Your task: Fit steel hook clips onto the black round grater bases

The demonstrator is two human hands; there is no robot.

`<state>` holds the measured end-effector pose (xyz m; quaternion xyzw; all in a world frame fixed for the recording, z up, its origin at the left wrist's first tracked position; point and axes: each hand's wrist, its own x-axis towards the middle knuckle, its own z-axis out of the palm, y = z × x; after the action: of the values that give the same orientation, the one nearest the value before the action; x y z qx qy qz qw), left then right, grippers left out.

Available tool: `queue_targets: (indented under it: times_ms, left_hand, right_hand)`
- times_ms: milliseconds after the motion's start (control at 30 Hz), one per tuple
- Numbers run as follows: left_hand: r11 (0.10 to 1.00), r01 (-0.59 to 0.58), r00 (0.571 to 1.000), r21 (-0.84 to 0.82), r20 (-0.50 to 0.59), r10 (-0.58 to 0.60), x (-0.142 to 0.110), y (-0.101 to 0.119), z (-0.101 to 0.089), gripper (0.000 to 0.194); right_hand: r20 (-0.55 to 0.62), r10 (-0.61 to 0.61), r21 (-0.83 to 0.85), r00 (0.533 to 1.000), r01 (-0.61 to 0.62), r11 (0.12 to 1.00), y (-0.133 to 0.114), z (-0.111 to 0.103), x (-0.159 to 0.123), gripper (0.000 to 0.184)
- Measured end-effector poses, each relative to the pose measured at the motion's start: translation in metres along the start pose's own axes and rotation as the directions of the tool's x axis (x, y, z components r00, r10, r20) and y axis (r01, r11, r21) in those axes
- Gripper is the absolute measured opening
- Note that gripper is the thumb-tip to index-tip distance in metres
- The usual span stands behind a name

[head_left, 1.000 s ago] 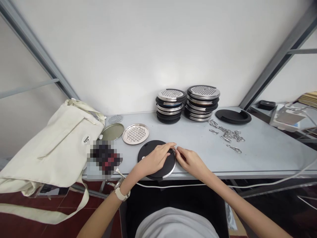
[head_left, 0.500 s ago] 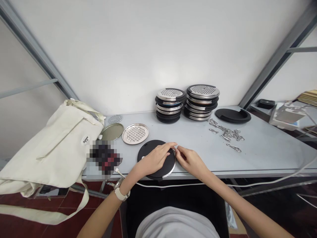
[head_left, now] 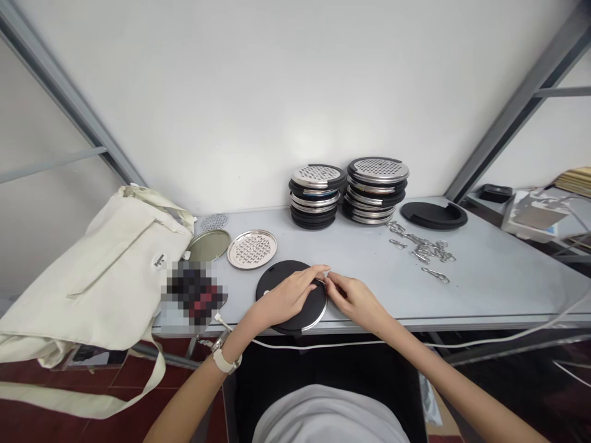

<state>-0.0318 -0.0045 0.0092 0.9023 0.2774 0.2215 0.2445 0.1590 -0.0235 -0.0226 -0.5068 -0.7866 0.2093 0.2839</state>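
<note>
A black round disc (head_left: 281, 277) with a bright metal rim along its lower right lies flat at the table's front edge. My left hand (head_left: 293, 295) rests across it, with the fingers over its upper right edge and the thumb bent in on top. At that edge my right hand (head_left: 353, 298) pinches a small silvery clip (head_left: 320, 280), mostly hidden by the fingertips. It looks like the metal spring hooks (head_left: 429, 249) scattered on the right of the table. Both sets of fingertips nearly meet there.
Two stacks of grater discs, a left stack (head_left: 314, 209) and a right stack (head_left: 373, 200), stand against the wall. A black holder (head_left: 434, 215) lies right of them. A loose grater plate (head_left: 252, 248), green lid (head_left: 210, 245), cream bag (head_left: 111, 271) and white cable (head_left: 323, 346) are nearby.
The silvery clip has shifted slightly left at the disc's edge, between the fingertips. Both hands and the disc stay almost in place.
</note>
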Motion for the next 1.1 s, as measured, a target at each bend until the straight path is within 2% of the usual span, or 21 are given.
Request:
queue_targets:
  times_ms: [167,433,700,1100]
  left_hand:
    - [1.000,0.025,0.999,0.013,-0.020,-0.025,-0.0003,-0.0004,0.0007,0.044]
    - [0.999,0.034,0.999,0.018,-0.038,-0.033,0.0000,0.0023,-0.0001,0.041]
    - [0.998,0.045,0.999,0.032,-0.017,-0.045,-0.0010,0.0009,-0.0008,0.040]
    - [0.999,0.047,0.999,0.013,0.004,-0.047,-0.0008,0.0000,-0.0001,0.040]
  right_hand:
    - [0.004,0.014,0.044,1.000,-0.014,0.999,0.0007,-0.0015,0.0009,0.027]
    - [-0.073,0.041,0.057,0.996,-0.037,0.998,-0.0001,-0.0004,0.0013,0.027]
    - [0.001,-0.038,-0.010,0.999,0.038,0.999,-0.0012,-0.0025,0.0007,0.025]
    - [0.016,-0.065,-0.063,0.998,0.066,0.996,-0.0002,-0.0029,0.0004,0.025]
